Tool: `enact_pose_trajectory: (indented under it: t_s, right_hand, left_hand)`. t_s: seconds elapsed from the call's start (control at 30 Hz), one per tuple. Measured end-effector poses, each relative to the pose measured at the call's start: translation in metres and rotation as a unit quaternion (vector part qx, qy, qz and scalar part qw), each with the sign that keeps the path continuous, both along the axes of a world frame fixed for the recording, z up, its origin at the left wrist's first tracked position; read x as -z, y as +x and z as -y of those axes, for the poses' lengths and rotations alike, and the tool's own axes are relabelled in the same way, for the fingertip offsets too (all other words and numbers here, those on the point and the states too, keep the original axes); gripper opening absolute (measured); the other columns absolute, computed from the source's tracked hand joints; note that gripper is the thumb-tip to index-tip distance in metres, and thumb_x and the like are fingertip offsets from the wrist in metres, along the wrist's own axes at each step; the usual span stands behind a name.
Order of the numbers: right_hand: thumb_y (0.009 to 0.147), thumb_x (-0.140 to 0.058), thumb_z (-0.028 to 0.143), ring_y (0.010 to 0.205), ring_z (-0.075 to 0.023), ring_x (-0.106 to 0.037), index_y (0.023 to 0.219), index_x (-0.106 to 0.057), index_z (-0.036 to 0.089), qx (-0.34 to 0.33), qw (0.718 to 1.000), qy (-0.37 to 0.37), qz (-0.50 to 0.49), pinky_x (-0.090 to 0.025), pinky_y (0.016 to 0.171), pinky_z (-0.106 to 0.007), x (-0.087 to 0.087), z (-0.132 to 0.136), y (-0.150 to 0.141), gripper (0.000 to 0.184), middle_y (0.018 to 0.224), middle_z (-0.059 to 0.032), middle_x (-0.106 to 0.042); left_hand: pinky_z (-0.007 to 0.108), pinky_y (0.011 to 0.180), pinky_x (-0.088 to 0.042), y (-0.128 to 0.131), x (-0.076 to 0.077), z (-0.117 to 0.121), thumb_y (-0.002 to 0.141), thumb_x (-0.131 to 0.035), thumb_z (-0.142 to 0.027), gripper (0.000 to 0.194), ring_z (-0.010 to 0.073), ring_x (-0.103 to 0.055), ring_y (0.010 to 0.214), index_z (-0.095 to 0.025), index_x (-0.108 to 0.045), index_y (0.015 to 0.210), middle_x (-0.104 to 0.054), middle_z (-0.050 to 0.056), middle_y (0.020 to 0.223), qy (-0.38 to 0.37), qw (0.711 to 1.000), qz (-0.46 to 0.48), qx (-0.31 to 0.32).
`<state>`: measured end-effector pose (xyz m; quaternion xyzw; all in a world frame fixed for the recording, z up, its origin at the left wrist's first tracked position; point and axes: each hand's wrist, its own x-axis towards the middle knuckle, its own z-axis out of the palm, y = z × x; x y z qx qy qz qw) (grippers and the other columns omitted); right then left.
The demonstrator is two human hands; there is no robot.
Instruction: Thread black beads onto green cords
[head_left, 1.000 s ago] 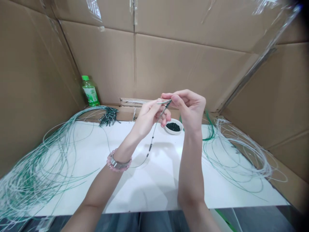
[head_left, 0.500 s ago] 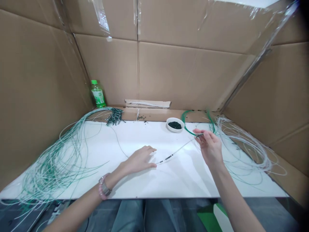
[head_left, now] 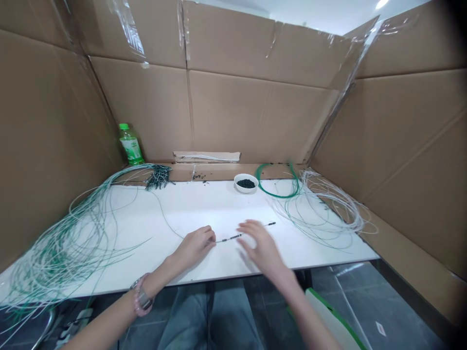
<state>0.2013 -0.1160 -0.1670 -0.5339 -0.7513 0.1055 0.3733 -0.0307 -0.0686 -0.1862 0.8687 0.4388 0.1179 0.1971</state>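
A thin wire strung with small dark beads [head_left: 237, 236] lies across the white table [head_left: 189, 209], running from my left hand [head_left: 195, 245] towards the right. My left hand sits curled over the wire at the table's front, and the wire goes in under its fingers. My right hand [head_left: 259, 248] is blurred, with fingers spread just behind the wire's beaded stretch. It holds nothing. The wire's far end lies free on the tabletop beyond those fingers.
A small white bowl of dark beads [head_left: 246, 183] and a bunch of beaded wires [head_left: 158, 177] stand at the back. Tangled green-and-white wires [head_left: 69, 248] spill off the left; others [head_left: 321, 209] lie right. A green-capped bottle [head_left: 130, 144] stands against cardboard walls [head_left: 255, 116].
My right hand has let go of the wire end and moved down and left, with its fingers spread. The wire now lies flat on the table. The whole view has tilted upward.
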Motion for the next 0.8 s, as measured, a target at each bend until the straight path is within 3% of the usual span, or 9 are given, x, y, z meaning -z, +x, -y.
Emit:
enact_pose_trajectory:
  t_s: [0.1,0.23,0.5,0.8]
  right_hand:
    - [0.087,-0.058,0.029,0.106,-0.019,-0.058,0.098,-0.064,0.015,-0.061,0.995,-0.037,0.075,-0.049,0.09,-0.04,0.021,-0.016,-0.047,0.018,0.106,-0.0064,-0.064]
    - [0.091,-0.053,0.029,0.092,-0.0145,-0.06,0.09,-0.062,0.014,-0.09,0.985,-0.06,0.136,-0.051,0.083,-0.035,0.032,-0.033,-0.058,0.017,0.096,-0.0044,-0.064]
    - [0.091,-0.054,0.028,0.093,-0.0151,-0.06,0.096,-0.062,0.014,-0.122,0.968,-0.044,0.213,-0.051,0.083,-0.036,0.03,-0.043,-0.049,0.017,0.1,-0.0049,-0.063]
    - [0.089,-0.055,0.026,0.111,-0.0203,-0.053,0.099,-0.062,0.015,-0.086,0.96,0.002,0.267,-0.045,0.094,-0.043,0.021,-0.053,0.006,0.016,0.116,-0.007,-0.058]
  left_hand:
    - [0.028,0.072,-0.042,0.005,0.005,0.002,0.09,-0.038,-0.022,0.02,0.0175,-0.058,0.083,-0.017,-0.056,0.083,-0.059,0.005,0.091,0.017,1.0,-0.012,-0.012]
    - [0.03,0.073,-0.041,0.008,0.008,0.003,0.092,-0.034,-0.021,0.021,0.0195,-0.057,0.084,-0.017,-0.053,0.083,-0.058,0.007,0.091,0.031,0.999,-0.026,-0.024]
    - [0.032,0.075,-0.043,0.002,0.004,0.004,0.094,-0.027,-0.024,0.024,0.0194,-0.056,0.083,-0.017,-0.049,0.084,-0.057,0.007,0.09,0.02,0.999,-0.023,-0.035]
    - [0.034,0.075,-0.041,-0.027,-0.018,0.006,0.093,-0.024,-0.025,0.026,0.0202,-0.053,0.082,-0.017,-0.045,0.079,-0.055,0.007,0.088,-0.01,0.999,-0.029,-0.042]
